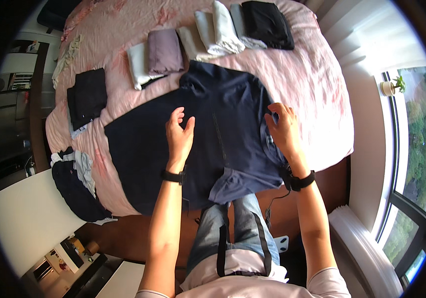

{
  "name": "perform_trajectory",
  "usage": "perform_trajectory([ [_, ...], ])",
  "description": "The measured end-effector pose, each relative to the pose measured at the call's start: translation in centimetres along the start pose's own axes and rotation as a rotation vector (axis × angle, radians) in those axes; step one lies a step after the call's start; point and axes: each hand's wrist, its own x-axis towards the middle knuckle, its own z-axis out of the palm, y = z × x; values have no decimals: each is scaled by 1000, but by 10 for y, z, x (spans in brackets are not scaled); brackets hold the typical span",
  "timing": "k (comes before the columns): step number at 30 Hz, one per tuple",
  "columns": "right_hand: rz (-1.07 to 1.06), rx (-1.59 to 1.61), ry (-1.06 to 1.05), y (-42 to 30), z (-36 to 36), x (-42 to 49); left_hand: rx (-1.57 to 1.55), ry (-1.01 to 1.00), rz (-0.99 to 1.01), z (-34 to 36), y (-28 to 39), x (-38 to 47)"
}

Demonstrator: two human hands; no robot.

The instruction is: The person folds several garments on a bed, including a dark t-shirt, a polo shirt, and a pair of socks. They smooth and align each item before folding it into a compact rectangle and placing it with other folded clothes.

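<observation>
A dark navy short-sleeved shirt (205,138) lies spread out on the bed, its wide hem to the left and its neck opening to the right. One sleeve points to the far side; the near sleeve (235,184) lies partly bunched at the bed's front edge. My left hand (179,134) is above the middle of the shirt, thumb and fingers apart and nothing in them. Over the neck end is my right hand (283,126), its fingers curved and a gap between thumb and forefinger. A small label shows inside the neck beside it.
Across the bed (321,97) runs a row of folded clothes, among them a mauve one (165,52), a white one (227,33) and a black one (267,24). Folded dark clothes (88,97) and a loose heap (77,186) lie left. A window (418,138) is right.
</observation>
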Motion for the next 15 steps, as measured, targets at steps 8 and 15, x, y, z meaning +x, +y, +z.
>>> perform_trajectory([
  [8,187,-156,-81,43,55,71,445,102,-60,42,-16,101],
  [15,134,-231,-111,36,76,103,486,-161,-433,48,-31,163],
])
